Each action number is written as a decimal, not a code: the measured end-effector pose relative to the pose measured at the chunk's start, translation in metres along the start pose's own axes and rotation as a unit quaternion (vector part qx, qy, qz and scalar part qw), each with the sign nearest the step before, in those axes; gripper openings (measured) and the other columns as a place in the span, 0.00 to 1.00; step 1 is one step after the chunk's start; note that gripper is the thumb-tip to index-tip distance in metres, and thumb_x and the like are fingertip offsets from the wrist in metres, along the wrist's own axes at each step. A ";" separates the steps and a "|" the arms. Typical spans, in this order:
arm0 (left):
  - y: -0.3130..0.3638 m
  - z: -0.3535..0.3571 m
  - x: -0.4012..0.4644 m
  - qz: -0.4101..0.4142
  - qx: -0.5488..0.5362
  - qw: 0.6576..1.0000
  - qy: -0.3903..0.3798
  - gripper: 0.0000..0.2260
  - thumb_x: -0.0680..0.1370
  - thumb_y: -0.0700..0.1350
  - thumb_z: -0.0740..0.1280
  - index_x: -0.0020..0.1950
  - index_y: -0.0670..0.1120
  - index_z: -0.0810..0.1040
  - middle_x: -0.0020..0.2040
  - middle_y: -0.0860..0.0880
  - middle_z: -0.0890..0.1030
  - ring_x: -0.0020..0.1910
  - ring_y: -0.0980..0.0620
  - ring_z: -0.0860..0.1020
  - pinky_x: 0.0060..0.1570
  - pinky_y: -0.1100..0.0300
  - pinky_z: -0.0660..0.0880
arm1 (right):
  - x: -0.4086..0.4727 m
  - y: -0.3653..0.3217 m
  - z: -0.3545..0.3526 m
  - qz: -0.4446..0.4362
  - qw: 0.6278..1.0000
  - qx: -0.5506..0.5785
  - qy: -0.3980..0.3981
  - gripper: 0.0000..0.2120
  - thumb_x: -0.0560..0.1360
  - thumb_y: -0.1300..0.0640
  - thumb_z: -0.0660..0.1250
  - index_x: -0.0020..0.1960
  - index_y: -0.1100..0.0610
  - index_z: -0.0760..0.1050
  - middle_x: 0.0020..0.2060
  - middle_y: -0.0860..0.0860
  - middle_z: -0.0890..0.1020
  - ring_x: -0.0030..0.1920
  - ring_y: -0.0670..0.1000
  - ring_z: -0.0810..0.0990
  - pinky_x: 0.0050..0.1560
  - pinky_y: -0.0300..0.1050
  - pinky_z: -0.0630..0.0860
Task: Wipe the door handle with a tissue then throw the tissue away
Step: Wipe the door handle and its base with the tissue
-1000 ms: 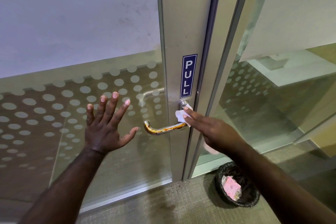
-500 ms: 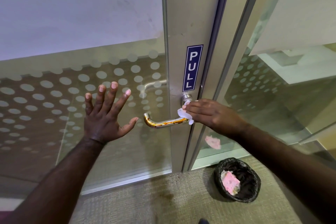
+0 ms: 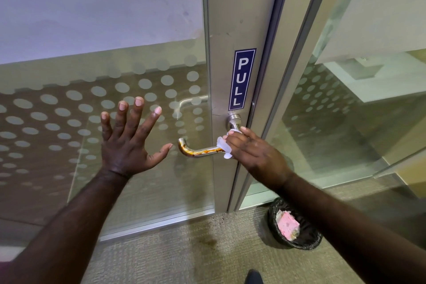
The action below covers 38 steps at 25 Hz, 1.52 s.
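Note:
A silver lever door handle [image 3: 198, 151] sticks out from the metal door frame, streaked with orange-brown grime along its bar. My right hand [image 3: 253, 154] is wrapped around the handle's inner end, pressing a white tissue [image 3: 224, 145] against it. My left hand [image 3: 131, 138] is spread flat with fingers apart against the dotted glass panel, just left of the handle's tip, holding nothing.
A small black-lined bin [image 3: 294, 226] with pink paper inside stands on the carpet at the lower right, by the door frame. A blue PULL sign [image 3: 242, 79] sits above the handle. Glass panels flank the frame on both sides. A brown stain marks the carpet below the door.
My right hand has moved from the handle's base onto the bar and closed around it with the tissue. The left hand has stayed spread on the glass.

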State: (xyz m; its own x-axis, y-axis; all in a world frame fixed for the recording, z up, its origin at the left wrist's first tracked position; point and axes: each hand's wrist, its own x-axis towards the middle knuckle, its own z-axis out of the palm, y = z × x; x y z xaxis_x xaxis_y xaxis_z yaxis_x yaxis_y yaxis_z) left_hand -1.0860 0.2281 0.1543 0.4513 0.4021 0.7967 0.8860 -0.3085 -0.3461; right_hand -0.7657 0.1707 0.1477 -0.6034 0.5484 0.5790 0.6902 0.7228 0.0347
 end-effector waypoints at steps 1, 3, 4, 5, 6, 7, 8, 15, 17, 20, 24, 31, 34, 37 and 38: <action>0.000 0.000 0.000 0.001 0.001 1.000 0.000 0.42 0.72 0.68 0.64 0.80 0.51 0.56 0.81 0.48 0.46 0.79 0.48 0.42 0.75 0.48 0.36 | -0.001 -0.010 0.005 0.030 0.999 -0.013 0.004 0.20 0.76 0.68 0.66 0.67 0.64 0.72 0.61 0.58 0.79 0.64 0.56 0.74 0.72 0.53 0.62; 0.000 0.001 0.000 0.001 0.002 1.000 0.001 0.42 0.72 0.69 0.65 0.80 0.51 0.56 0.81 0.48 0.45 0.79 0.48 0.42 0.75 0.48 0.36 | -0.003 -0.027 0.014 0.090 0.996 -0.024 0.004 0.22 0.75 0.69 0.67 0.68 0.64 0.71 0.60 0.57 0.79 0.65 0.56 0.74 0.72 0.53 0.62; 0.000 0.001 0.000 0.000 0.002 1.000 -0.001 0.42 0.72 0.69 0.65 0.80 0.51 0.56 0.81 0.48 0.45 0.79 0.48 0.42 0.75 0.48 0.36 | -0.001 -0.030 0.012 0.101 0.995 -0.015 0.000 0.21 0.75 0.69 0.67 0.67 0.64 0.72 0.59 0.57 0.79 0.63 0.56 0.75 0.71 0.53 0.62; 0.000 0.001 0.000 0.001 0.001 1.000 -0.003 0.42 0.72 0.69 0.64 0.80 0.51 0.56 0.81 0.48 0.45 0.79 0.48 0.42 0.75 0.48 0.36 | 0.005 -0.028 0.006 0.096 0.995 0.003 -0.012 0.19 0.75 0.69 0.67 0.66 0.64 0.72 0.56 0.57 0.80 0.61 0.55 0.76 0.71 0.53 0.63; 0.000 0.000 0.000 0.001 0.001 1.000 -0.005 0.43 0.72 0.69 0.64 0.80 0.51 0.55 0.81 0.48 0.45 0.79 0.48 0.41 0.74 0.48 0.35 | 0.012 -0.024 -0.002 0.084 0.995 0.031 -0.040 0.16 0.77 0.66 0.65 0.65 0.63 0.74 0.53 0.56 0.80 0.57 0.54 0.77 0.70 0.53 0.65; 0.000 0.000 0.000 -0.001 0.001 1.000 -0.007 0.42 0.72 0.69 0.64 0.80 0.51 0.55 0.81 0.48 0.44 0.79 0.48 0.41 0.74 0.48 0.35 | 0.020 -0.018 -0.011 0.070 0.993 0.055 -0.079 0.13 0.78 0.63 0.63 0.62 0.61 0.75 0.49 0.54 0.80 0.52 0.53 0.78 0.68 0.53 0.66; 0.001 -0.001 0.000 -0.003 0.000 1.000 -0.009 0.42 0.72 0.69 0.64 0.80 0.51 0.55 0.81 0.48 0.44 0.79 0.48 0.41 0.74 0.48 0.35 | 0.027 -0.013 -0.018 0.055 0.990 0.068 -0.112 0.11 0.78 0.59 0.61 0.59 0.58 0.75 0.46 0.52 0.80 0.49 0.52 0.78 0.66 0.52 0.67; 0.003 -0.002 0.000 -0.010 -0.008 1.000 -0.018 0.43 0.72 0.69 0.64 0.80 0.51 0.53 0.81 0.48 0.42 0.79 0.48 0.39 0.74 0.48 0.34 | 0.018 -0.043 0.004 0.109 0.992 0.002 -0.060 0.15 0.80 0.64 0.58 0.65 0.64 0.72 0.54 0.57 0.79 0.56 0.56 0.77 0.71 0.52 0.62; 0.004 -0.001 0.000 -0.010 -0.013 1.000 -0.020 0.44 0.72 0.69 0.64 0.80 0.52 0.52 0.81 0.48 0.42 0.79 0.48 0.39 0.74 0.47 0.34 | 0.013 -0.051 0.008 0.111 0.993 -0.027 0.001 0.16 0.80 0.67 0.56 0.66 0.66 0.71 0.58 0.60 0.79 0.61 0.57 0.76 0.71 0.53 0.63; 0.004 0.000 -0.001 -0.014 -0.016 1.000 -0.018 0.44 0.72 0.69 0.64 0.80 0.53 0.51 0.81 0.49 0.42 0.79 0.48 0.40 0.74 0.47 0.35 | 0.016 -0.060 0.015 0.113 0.992 -0.052 0.039 0.16 0.80 0.67 0.58 0.66 0.67 0.71 0.60 0.61 0.79 0.63 0.58 0.75 0.70 0.54 0.65; 0.004 0.001 -0.002 -0.014 -0.019 1.000 -0.016 0.43 0.72 0.69 0.65 0.80 0.53 0.52 0.81 0.49 0.43 0.79 0.48 0.40 0.74 0.47 0.35 | 0.030 -0.081 0.021 0.127 0.989 -0.067 0.019 0.16 0.81 0.66 0.54 0.65 0.67 0.72 0.59 0.61 0.79 0.61 0.58 0.77 0.69 0.54 0.66; 0.005 0.000 -0.001 -0.014 -0.020 1.000 -0.015 0.43 0.72 0.68 0.65 0.80 0.54 0.51 0.81 0.49 0.42 0.79 0.48 0.40 0.74 0.47 0.35 | 0.067 -0.098 0.016 0.214 0.973 -0.061 -0.059 0.22 0.75 0.58 0.48 0.57 0.64 0.77 0.43 0.57 0.82 0.46 0.57 0.82 0.66 0.52 0.68; 0.003 -0.001 -0.001 -0.010 -0.022 1.000 -0.020 0.42 0.72 0.68 0.64 0.80 0.54 0.51 0.81 0.49 0.41 0.79 0.48 0.39 0.73 0.47 0.34 | 0.068 -0.115 0.025 0.230 0.966 -0.091 -0.074 0.21 0.77 0.61 0.50 0.64 0.67 0.72 0.52 0.60 0.81 0.54 0.59 0.80 0.70 0.52 0.63; 0.001 -0.002 -0.003 -0.003 -0.029 0.999 -0.019 0.40 0.74 0.66 0.64 0.80 0.54 0.52 0.81 0.49 0.43 0.79 0.48 0.41 0.74 0.47 0.35 | 0.074 -0.122 0.031 0.227 0.965 -0.101 -0.087 0.22 0.77 0.64 0.49 0.67 0.69 0.68 0.59 0.63 0.78 0.60 0.60 0.78 0.70 0.53 0.62; 0.000 -0.002 -0.004 0.004 -0.032 0.999 -0.021 0.39 0.75 0.65 0.64 0.80 0.54 0.52 0.81 0.49 0.43 0.79 0.48 0.41 0.74 0.47 0.35 | 0.078 -0.123 0.031 0.227 0.964 -0.101 -0.096 0.23 0.76 0.64 0.49 0.68 0.69 0.67 0.61 0.64 0.77 0.61 0.61 0.77 0.70 0.54 0.62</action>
State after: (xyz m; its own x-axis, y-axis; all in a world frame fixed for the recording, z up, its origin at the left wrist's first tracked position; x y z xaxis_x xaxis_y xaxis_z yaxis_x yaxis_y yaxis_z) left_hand -1.0880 0.2250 0.1521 0.4630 0.4344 0.7726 0.8745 -0.3660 -0.3182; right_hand -0.9099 0.1372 0.1632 -0.2699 0.8708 0.4109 0.9526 0.3036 -0.0177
